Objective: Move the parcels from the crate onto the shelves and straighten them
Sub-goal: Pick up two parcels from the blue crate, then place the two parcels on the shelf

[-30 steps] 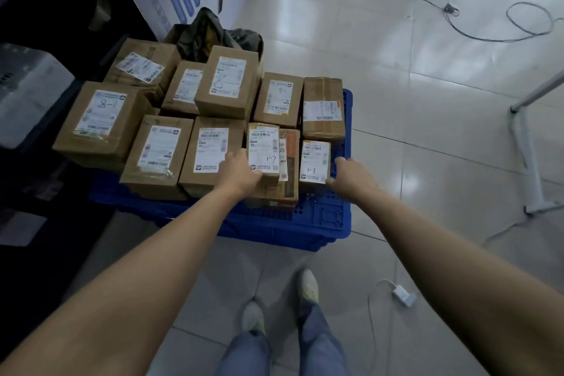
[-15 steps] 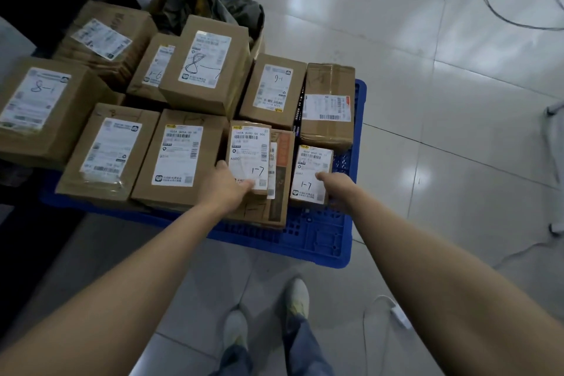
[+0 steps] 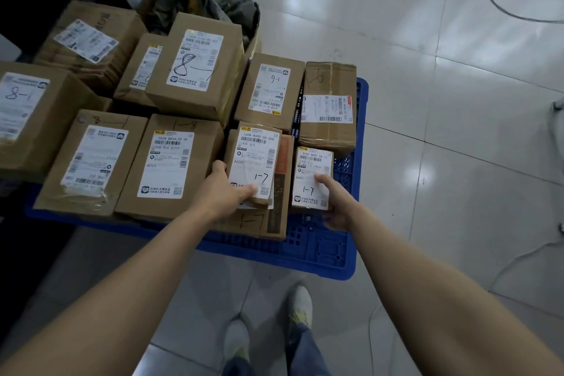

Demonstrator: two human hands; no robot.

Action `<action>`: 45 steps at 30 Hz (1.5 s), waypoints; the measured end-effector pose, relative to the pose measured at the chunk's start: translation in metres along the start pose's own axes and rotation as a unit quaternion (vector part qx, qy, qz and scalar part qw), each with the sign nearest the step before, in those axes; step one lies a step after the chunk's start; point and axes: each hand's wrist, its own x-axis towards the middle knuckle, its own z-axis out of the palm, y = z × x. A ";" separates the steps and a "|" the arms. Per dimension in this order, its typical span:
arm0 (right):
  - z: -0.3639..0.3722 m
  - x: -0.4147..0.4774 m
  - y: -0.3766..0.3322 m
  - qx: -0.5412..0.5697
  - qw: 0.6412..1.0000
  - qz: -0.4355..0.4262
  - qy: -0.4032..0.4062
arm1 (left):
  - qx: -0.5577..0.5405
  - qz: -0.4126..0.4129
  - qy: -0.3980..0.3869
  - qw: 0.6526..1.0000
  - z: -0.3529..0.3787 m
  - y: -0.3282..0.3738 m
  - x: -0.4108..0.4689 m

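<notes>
On pale glossy floor tiles [image 3: 427, 101], a blue crate [image 3: 320, 253] holds parcels; each hand grips one.

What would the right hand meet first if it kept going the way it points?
The right hand is already on the small parcel marked 1-7. Straight on, up the picture, the next thing looks to be the taped box behind it, though the gap between them is hard to judge.
</notes>
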 end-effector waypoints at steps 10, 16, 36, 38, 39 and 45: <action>0.009 -0.008 0.007 0.110 0.990 -0.082 -0.019 | -0.069 0.007 -0.058 0.996 0.001 0.000 0.006; 0.008 -0.032 0.007 0.115 0.987 -0.109 -0.036 | -0.177 -0.058 -0.104 0.977 -0.001 0.001 0.012; 0.075 -0.219 -0.092 0.040 0.950 -0.291 -0.109 | -0.444 0.084 -0.012 0.892 -0.143 0.071 -0.087; 0.099 -0.245 -0.107 0.011 0.936 -0.326 -0.129 | -0.444 0.111 0.020 0.889 -0.179 0.072 -0.106; 0.112 -0.258 -0.115 -0.002 0.930 -0.339 -0.141 | -0.443 0.123 0.036 0.887 -0.197 0.070 -0.116; 0.214 -0.320 -0.152 -0.102 0.897 -0.364 -0.227 | -0.483 0.160 0.176 0.843 -0.291 0.041 -0.188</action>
